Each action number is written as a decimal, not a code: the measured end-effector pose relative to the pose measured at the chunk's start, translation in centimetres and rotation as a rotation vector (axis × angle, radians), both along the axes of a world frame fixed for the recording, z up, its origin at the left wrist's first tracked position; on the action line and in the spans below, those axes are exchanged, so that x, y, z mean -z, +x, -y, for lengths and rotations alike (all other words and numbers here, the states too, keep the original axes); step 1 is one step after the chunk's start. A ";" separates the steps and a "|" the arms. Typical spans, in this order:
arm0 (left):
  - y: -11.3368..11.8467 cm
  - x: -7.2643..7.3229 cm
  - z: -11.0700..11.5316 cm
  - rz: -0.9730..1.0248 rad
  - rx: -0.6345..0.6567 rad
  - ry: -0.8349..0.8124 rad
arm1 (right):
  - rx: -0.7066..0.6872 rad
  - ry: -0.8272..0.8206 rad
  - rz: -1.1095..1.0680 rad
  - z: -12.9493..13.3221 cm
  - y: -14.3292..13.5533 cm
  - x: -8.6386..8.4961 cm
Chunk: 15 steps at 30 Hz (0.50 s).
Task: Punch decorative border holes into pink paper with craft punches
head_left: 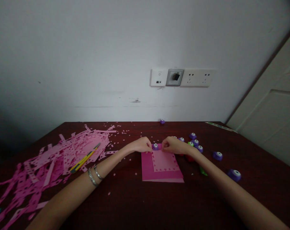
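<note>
A magenta folded card (147, 171) lies on the dark table. On top of it is a light pink paper sheet (164, 160) with darker heart shapes along its sides and lower edge. My left hand (143, 144) is closed in a pinch at the sheet's upper left corner. At the upper right corner, my right hand (175, 145) has its fingers pinched together too. Between the hands, at the sheet's top edge, sits a small purple craft punch (155, 146) with a white top; I cannot tell whether either hand touches it.
Cut pink paper strips (56, 156) are heaped on the left, with a yellow utility knife (85, 158) on them. Several purple punches (234, 174) stand on the right, and one small punch (162, 121) is near the wall. Tiny paper bits (123, 131) are scattered about.
</note>
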<state>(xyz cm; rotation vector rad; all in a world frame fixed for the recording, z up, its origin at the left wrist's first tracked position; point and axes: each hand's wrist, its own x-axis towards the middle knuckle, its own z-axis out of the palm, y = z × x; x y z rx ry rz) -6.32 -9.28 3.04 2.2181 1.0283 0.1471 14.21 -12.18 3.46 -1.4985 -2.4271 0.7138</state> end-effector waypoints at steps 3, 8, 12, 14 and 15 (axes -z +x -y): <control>0.0 0.2 -0.1 0.002 -0.004 0.009 | 0.002 0.005 0.001 0.0 0.1 0.1; 0.0 0.4 -0.2 0.009 -0.001 0.024 | 0.015 0.014 0.005 -0.4 0.2 0.5; 0.0 0.7 -0.4 0.016 -0.012 0.050 | 0.042 0.042 0.013 -0.6 0.1 0.8; 0.0 0.8 -0.5 0.024 -0.032 0.054 | 0.052 0.051 0.010 -0.6 0.0 0.9; -0.1 0.8 -0.6 0.031 -0.042 0.051 | 0.054 0.051 0.004 -0.5 0.0 0.8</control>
